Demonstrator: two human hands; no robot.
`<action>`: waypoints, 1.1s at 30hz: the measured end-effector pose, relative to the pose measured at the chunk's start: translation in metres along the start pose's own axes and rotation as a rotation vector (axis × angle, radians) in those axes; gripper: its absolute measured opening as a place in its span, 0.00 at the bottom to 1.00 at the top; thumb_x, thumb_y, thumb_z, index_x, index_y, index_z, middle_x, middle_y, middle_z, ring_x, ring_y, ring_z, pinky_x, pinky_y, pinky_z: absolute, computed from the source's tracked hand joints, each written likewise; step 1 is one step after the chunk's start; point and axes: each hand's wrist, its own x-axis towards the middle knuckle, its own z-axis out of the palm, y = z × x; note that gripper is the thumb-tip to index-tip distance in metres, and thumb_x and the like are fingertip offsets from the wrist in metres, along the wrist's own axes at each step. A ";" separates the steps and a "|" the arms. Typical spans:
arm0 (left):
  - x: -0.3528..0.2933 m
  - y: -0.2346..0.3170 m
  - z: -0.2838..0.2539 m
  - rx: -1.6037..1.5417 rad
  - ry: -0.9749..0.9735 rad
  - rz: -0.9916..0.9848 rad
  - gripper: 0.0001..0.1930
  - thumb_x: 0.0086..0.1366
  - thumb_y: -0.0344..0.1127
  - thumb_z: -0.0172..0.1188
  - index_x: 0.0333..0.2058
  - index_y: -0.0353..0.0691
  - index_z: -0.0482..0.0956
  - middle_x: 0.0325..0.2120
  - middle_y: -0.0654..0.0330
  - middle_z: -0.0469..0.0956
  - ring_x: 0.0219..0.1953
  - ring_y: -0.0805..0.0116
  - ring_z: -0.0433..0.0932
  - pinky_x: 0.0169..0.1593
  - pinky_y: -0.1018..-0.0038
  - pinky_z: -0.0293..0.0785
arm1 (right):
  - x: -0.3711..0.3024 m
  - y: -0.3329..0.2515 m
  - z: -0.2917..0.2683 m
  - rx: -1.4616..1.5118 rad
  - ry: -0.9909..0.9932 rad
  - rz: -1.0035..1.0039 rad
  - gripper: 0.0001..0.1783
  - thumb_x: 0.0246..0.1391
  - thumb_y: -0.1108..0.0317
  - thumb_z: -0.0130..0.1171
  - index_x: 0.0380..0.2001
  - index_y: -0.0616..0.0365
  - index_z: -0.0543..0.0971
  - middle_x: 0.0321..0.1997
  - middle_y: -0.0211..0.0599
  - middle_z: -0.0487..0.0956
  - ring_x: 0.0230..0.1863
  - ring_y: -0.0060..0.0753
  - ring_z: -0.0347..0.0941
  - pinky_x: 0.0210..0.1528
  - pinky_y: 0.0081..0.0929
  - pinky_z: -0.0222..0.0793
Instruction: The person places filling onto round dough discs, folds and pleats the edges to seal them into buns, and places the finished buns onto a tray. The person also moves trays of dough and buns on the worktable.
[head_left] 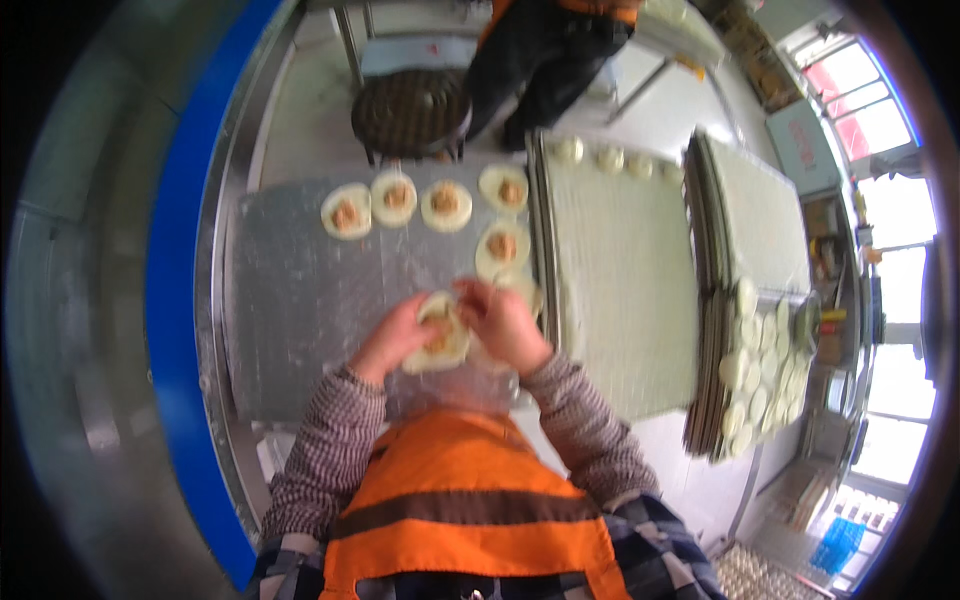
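Observation:
A round, pale dough wrapper (430, 360) with brownish filling lies on the grey metal worktop (290, 300), close to my body. My left hand (396, 338) is at its left side, fingers curled on the dough edge. At the upper right edge, my right hand (503, 322) pinches the dough with thumb and fingers. Just beyond my hands lies another filled wrapper (502, 248), and a further wrapper (527, 288) is partly hidden behind my right hand. Several more filled wrappers (446, 206) sit in a row along the worktop's far side.
Right of the worktop stands a stack of trays (620, 290) with several dough pieces (611, 158) along its far edge. Farther right, another tray stack (750, 210) adjoins one bearing many dough rounds (760, 370). A round stool (410, 112) and a standing person (545, 65) are beyond.

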 end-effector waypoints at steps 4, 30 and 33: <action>0.005 -0.003 0.002 0.087 -0.051 0.050 0.19 0.61 0.28 0.61 0.52 0.35 0.73 0.43 0.60 0.79 0.44 0.72 0.77 0.50 0.72 0.74 | -0.002 -0.005 -0.005 -0.252 0.021 -0.230 0.07 0.52 0.67 0.58 0.28 0.59 0.79 0.26 0.48 0.78 0.28 0.54 0.74 0.31 0.43 0.70; -0.014 0.004 -0.014 -0.022 -0.266 -0.212 0.22 0.65 0.34 0.57 0.56 0.34 0.70 0.43 0.60 0.78 0.43 0.74 0.76 0.45 0.77 0.73 | -0.029 -0.012 0.007 -0.227 -0.114 -0.223 0.09 0.53 0.68 0.58 0.36 0.62 0.78 0.30 0.51 0.79 0.32 0.53 0.76 0.34 0.39 0.72; -0.027 0.005 -0.013 -0.356 -0.202 -0.208 0.21 0.64 0.35 0.59 0.54 0.34 0.73 0.42 0.60 0.78 0.44 0.74 0.76 0.46 0.77 0.73 | -0.032 -0.012 0.007 -0.267 -0.063 -0.246 0.10 0.53 0.68 0.59 0.37 0.61 0.78 0.30 0.50 0.79 0.31 0.53 0.76 0.33 0.39 0.71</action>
